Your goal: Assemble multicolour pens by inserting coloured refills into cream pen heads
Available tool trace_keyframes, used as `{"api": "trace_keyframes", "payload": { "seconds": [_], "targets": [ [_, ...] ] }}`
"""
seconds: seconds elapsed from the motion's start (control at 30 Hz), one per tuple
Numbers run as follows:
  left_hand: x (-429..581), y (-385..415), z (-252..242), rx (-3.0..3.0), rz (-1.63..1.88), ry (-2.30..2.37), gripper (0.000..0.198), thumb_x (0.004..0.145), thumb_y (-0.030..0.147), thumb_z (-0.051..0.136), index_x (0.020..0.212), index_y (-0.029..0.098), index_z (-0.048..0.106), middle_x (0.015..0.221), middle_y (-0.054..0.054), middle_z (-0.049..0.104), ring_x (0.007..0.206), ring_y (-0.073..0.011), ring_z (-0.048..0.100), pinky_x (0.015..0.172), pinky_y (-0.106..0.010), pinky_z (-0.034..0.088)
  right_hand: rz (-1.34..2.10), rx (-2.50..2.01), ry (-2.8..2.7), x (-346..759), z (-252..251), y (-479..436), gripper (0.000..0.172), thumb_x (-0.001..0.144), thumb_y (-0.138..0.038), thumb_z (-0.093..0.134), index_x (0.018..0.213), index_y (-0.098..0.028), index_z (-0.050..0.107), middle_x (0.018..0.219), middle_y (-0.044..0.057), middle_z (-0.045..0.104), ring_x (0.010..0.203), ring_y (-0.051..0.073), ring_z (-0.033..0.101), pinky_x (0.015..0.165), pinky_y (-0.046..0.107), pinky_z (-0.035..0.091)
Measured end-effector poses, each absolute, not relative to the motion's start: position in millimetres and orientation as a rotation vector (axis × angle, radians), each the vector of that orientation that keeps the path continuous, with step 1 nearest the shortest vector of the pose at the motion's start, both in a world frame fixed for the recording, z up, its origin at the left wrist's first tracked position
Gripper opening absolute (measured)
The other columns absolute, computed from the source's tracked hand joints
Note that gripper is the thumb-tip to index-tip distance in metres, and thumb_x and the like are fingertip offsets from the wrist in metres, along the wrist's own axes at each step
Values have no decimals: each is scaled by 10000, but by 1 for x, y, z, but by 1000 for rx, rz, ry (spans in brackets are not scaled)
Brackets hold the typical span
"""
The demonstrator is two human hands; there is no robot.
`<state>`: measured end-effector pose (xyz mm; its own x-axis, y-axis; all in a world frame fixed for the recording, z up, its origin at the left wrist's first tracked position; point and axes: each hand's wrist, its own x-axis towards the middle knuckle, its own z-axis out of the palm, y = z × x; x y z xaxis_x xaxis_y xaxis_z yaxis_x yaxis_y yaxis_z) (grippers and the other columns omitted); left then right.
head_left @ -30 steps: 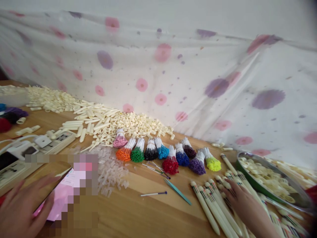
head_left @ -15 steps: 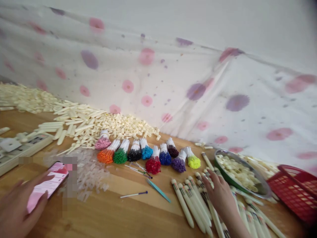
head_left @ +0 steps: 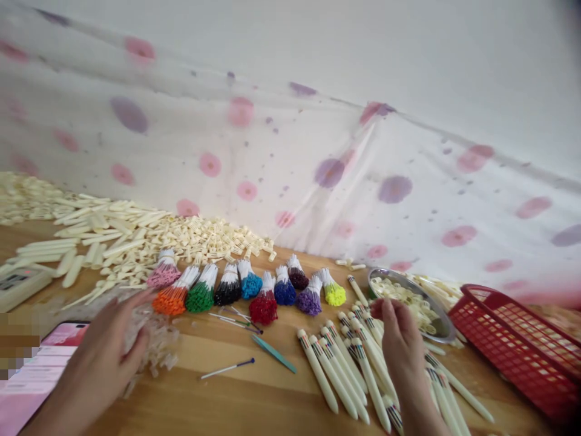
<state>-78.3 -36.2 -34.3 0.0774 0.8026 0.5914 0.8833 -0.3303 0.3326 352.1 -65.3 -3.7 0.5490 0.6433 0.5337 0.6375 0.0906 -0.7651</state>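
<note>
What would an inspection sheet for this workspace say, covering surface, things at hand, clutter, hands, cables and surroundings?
Surface: wooden table, bare toward the front middle.
Things: cream pens lie beneath the right hand; ten coloured refill bundles stand mid-table.
Clutter: loose refill, teal tool, clear plastic pieces, phone, heaped cream parts.
Hands: left hand open near the plastic pieces, contact unclear; right's fingertips together, grip unclear.
Cables: nothing seen; power strip at left edge.
Surroundings: flowered sheet behind; metal-rimmed bowl and red basket at right.
</note>
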Motion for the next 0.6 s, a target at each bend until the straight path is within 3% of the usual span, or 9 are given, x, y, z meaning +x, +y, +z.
{"api": "trace_keyframes", "payload": {
  "seconds": [0.17,0.33,0.5,0.6],
  "targets": [
    [-86,-1,-9,-2113,-1115,-2068,378,818,229,391,1183,135,426,1195,-139,572,1148,-266,506,951,-392,408,88,-1648,-1274,316,0,-56,441,805,-600,398,580,-222,417,496,-37,406,471,141,402,467,246,329],
    [-137,46,14,-1993,-1081,-2209,337,888,238,471,1204,123,449,1178,-122,565,1059,-239,560,852,-418,476,246,-1604,-1626,261,-25,-44,501,847,-612,295,548,-220,382,461,-24,425,438,142,433,430,230,313],
    [-185,71,30,-2056,-900,-2284,311,863,292,546,1146,163,528,1153,-69,578,954,-218,602,788,-418,508,351,-1478,-1958,209,-57,-38,380,912,-419,339,606,-211,423,557,3,550,518,150,523,492,216,360],
    [-196,80,31,-2051,-811,-2351,302,867,288,543,1138,154,536,1155,-62,576,957,-222,601,798,-413,502,419,-1415,-2045,185,-69,-36,242,875,-250,379,639,-216,420,631,16,583,580,156,554,540,214,410]
  ]
}}
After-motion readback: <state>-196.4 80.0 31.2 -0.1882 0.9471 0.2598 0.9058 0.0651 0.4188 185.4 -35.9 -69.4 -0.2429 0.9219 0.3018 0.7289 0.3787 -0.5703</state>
